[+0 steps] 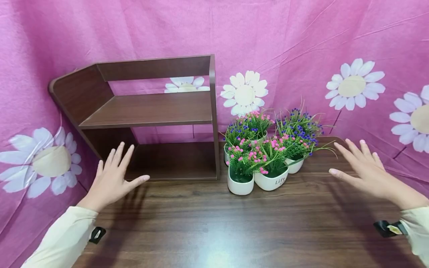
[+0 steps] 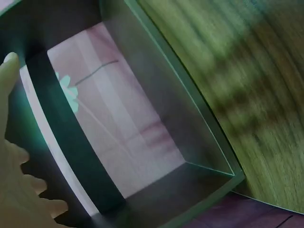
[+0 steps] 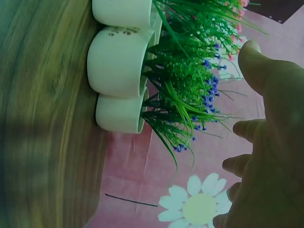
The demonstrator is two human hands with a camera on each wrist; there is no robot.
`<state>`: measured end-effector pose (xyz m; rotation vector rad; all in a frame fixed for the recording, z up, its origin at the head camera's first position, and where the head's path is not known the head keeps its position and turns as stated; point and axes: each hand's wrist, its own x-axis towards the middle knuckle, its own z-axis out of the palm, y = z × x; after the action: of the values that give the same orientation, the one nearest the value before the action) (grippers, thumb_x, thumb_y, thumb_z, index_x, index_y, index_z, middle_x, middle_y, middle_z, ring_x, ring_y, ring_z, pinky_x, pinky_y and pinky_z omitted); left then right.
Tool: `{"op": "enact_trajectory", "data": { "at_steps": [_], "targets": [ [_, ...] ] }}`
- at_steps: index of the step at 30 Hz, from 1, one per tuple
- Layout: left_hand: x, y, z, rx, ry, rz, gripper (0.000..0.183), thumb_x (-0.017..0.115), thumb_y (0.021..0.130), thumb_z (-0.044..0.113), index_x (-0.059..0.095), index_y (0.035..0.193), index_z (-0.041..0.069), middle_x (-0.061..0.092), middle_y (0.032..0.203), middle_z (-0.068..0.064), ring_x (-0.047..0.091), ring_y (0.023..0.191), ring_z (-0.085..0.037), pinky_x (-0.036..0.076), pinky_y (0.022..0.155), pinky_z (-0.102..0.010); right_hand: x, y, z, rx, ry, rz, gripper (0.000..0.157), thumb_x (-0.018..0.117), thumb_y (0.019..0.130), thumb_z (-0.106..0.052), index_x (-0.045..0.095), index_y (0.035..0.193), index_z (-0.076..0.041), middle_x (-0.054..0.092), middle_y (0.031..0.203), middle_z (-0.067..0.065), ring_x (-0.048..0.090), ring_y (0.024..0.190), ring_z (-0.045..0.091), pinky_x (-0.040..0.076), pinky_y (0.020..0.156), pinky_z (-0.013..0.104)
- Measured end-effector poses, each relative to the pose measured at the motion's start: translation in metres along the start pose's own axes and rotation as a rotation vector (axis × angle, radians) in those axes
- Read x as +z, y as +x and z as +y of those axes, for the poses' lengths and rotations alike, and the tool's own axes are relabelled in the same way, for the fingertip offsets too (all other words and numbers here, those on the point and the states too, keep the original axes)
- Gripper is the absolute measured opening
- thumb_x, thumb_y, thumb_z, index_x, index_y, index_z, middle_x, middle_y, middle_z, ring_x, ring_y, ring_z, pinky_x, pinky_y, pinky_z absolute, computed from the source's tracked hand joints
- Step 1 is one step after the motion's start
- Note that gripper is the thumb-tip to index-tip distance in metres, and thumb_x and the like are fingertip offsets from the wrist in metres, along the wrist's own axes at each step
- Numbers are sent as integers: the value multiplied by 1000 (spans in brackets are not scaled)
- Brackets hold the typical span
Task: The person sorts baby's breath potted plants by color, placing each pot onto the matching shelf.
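Observation:
My left hand [image 1: 112, 182] hovers with fingers spread in front of the lower left part of a dark brown two-tier shelf [image 1: 161, 109], holding nothing. Out to the right, my right hand [image 1: 365, 175] is held above the table, its fingers also spread. Nearest to it is a cluster of potted artificial flowers; the front ones are a pink-flowered pot [image 1: 240, 184] and a white pot marked "Life" [image 1: 271, 180]. Behind them stands a pot with blue flowers [image 1: 295, 163]. In the right wrist view, white pots [image 3: 116, 61] stand side by side, beyond the fingertips.
The wooden table [image 1: 207, 223] stretches across the front. A pink curtain [image 1: 285, 37] printed with white daisies hangs behind and at both sides. The shelf's right side panel [image 1: 214, 119] stands close to the pots. Dark wrist devices show at both sleeves.

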<state>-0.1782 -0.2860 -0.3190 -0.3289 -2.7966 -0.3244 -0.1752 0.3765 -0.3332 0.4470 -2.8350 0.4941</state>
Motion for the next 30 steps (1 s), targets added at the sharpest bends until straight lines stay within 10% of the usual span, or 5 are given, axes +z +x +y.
{"op": "enact_trajectory", "data": {
  "at_steps": [17,30],
  "targets": [
    [-20,30,-41,-134,-373,498,101,77,80,30,11,155,13,5,161,-6,5,146,-17,8,118,-39,36,-7,-15,-67,260,8,84,68,88,-16,17,155,-16,8,156,29,-10,144,40,-6,109,65],
    [-22,51,-56,-398,-546,618,98,71,84,35,6,155,15,7,160,3,6,143,-2,5,113,-17,59,-12,-33,11,294,-49,79,64,92,-24,17,154,-28,26,153,23,28,131,47,32,89,70]
  ]
}}
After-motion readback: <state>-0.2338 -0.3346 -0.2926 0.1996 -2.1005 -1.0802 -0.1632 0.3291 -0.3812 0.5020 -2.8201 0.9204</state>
